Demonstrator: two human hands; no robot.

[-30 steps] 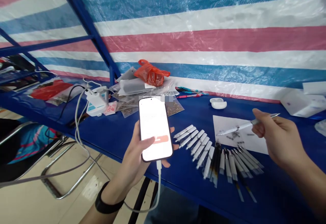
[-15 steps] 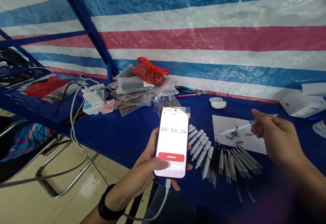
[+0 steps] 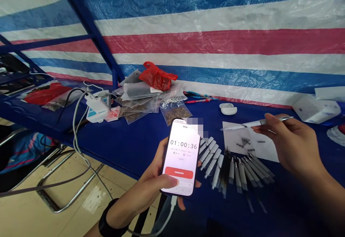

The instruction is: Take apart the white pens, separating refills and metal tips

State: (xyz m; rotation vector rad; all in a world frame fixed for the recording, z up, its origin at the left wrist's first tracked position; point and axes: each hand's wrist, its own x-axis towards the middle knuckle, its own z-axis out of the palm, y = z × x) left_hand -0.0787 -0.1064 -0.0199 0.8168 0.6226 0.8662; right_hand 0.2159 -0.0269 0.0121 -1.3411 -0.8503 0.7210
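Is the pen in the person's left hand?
No, the left hand grips a smartphone, while the white pen is held in the right hand.

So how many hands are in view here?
2: the left hand holds a smartphone with its screen lit, and the right hand holds a white pen above a sheet of paper.

Smartphone (image 3: 180, 157) at 01:00:36 in left hand (image 3: 151, 184)
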